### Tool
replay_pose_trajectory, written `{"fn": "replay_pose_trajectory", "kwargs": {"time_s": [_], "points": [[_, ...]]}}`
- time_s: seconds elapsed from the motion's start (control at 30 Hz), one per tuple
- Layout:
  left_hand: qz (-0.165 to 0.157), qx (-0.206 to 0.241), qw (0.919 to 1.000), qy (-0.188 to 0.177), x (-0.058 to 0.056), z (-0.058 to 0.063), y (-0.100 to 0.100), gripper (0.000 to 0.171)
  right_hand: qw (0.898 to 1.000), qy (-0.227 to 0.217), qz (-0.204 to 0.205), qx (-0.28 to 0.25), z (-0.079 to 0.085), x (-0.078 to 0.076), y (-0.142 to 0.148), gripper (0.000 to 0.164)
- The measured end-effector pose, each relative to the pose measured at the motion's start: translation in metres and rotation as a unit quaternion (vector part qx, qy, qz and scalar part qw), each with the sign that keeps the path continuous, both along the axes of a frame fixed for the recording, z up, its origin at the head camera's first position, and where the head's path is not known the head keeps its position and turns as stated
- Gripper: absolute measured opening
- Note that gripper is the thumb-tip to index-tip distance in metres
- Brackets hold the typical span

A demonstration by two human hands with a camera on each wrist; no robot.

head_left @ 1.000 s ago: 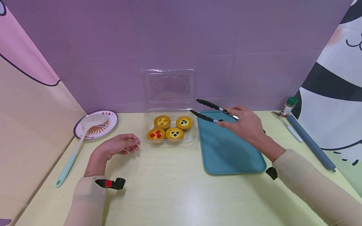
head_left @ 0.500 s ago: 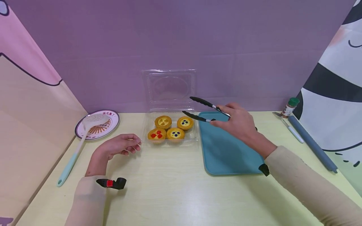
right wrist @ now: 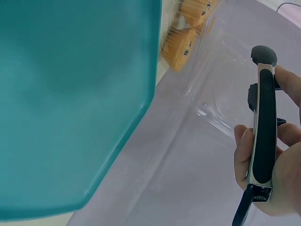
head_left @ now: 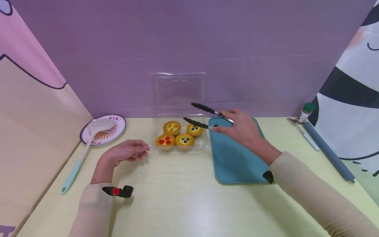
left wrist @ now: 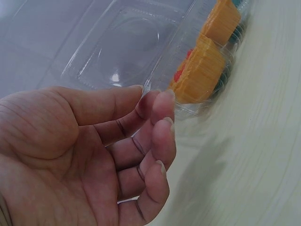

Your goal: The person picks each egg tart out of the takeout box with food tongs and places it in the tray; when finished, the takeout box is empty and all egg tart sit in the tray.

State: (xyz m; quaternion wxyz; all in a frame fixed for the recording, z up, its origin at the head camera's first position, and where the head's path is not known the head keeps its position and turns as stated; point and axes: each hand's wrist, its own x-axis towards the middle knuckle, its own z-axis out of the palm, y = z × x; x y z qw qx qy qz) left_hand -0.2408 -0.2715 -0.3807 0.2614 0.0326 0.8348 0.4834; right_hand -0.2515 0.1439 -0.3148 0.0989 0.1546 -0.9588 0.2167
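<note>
My right hand (head_left: 241, 128) grips a pair of tongs (head_left: 204, 108) with black tips, their arms spread with nothing between them. The tips hang above the right side of a clear plastic clamshell box (head_left: 200, 141), overlapping a blueberry-topped egg tart (head_left: 193, 131). Several tarts sit in the box, among them a red-topped tart (head_left: 165, 140), a yellow-topped tart (head_left: 171, 127) and another blueberry-topped tart (head_left: 185, 141). The box's lid (head_left: 180, 92) stands raised at the back. My left hand (left wrist: 94, 146) pinches the box's near left corner between thumb and forefinger, other fingers loosely curled.
A blue tray (head_left: 234, 164) lies right of the box, under my right forearm. At left, a slotted spoon (head_left: 74, 172) rests across a patterned plate (head_left: 118, 130). A green-capped jar (head_left: 305, 113), a spreader-like tool with a white handle (head_left: 310, 142) and a blue-grey roll (head_left: 328, 151) lie far right.
My right hand has moved left with the tongs, from over the tray to over the box's right side. The left hand stays at the box's corner.
</note>
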Motion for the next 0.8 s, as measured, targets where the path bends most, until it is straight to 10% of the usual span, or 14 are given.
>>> {"fn": "replay_pose_trajectory", "kwargs": {"time_s": [0.8], "points": [[-0.005,0.007,1.0000,-0.001,0.001,0.003,0.003,0.033,0.996,-0.037,0.017,0.084,-0.010,-0.024,-0.031,0.078]]}}
